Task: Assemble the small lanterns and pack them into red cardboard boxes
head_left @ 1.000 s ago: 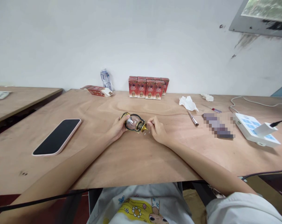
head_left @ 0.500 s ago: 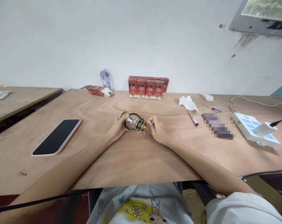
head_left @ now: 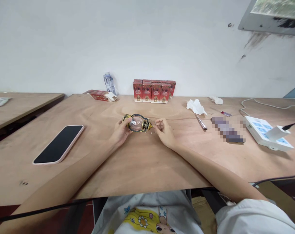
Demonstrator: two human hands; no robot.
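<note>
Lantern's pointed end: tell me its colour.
Gold; the pointed end shows best in the head view.

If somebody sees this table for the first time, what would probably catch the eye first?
Probably the gold-and-black glass lantern, held sideways in the left hand near the middle of the table. Next, perhaps the red boxes, clustered near the wall, then the dark-screened phone lying at the left.

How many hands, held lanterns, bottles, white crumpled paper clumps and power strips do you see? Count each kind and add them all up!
Hands, left and right: 2
Held lantern: 1
Bottle: 1
White crumpled paper clumps: 2
Power strip: 1
Total: 7
</note>
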